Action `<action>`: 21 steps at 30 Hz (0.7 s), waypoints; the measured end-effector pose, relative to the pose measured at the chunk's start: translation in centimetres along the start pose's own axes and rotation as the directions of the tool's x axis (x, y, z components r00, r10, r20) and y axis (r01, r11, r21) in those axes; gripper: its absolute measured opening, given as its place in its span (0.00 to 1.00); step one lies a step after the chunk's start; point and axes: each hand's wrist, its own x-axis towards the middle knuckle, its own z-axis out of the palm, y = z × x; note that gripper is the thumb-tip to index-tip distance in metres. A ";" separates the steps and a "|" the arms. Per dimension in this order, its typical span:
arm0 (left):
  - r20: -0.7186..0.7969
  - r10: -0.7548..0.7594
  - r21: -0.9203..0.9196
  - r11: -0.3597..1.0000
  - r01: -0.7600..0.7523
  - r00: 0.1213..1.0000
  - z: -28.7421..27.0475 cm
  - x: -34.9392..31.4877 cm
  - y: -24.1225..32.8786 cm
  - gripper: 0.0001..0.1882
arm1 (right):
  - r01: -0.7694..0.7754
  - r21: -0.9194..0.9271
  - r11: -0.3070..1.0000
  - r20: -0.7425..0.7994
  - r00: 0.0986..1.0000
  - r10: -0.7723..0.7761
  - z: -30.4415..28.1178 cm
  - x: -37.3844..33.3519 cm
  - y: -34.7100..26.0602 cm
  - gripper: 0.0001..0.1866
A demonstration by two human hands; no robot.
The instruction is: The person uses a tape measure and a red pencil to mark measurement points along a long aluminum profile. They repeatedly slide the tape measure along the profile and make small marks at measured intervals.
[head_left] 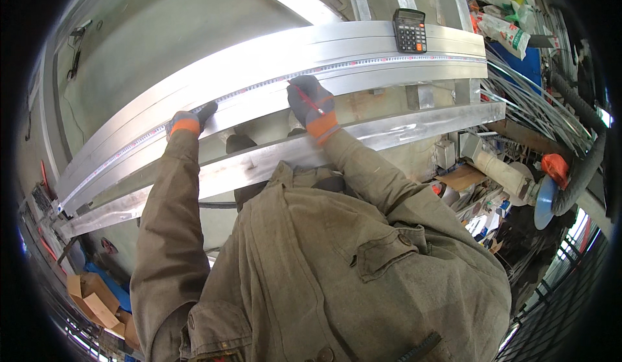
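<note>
A long yellow-white tape measure blade (259, 84) lies stretched along several bright aluminium bars (324, 38) placed side by side. My left hand (188, 121), in a dark glove with an orange cuff, rests on the bars at the tape, its thumb spread away from the fingers. Farther right, my right hand (311, 100), gloved alike, is closed around a red pencil (307, 97). The pencil's upper part slants across the glove, and its tip is near the tape's lower edge. A black calculator (410, 33) sits on the bars at the far right.
A metal beam (278, 157) runs between my body and the bars. Bundled thin rods (518, 77) and plastic bags (502, 31) lie at the right, near a grey hose (586, 161). An open cardboard box (97, 300) stands at the lower left.
</note>
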 end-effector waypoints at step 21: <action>0.067 -0.122 -0.056 0.990 0.126 0.990 -2.0 -3.7 2.0 0.62 | -0.040 -0.108 0.993 -0.011 0.999 0.039 2.0 -0.1 -0.1 0.05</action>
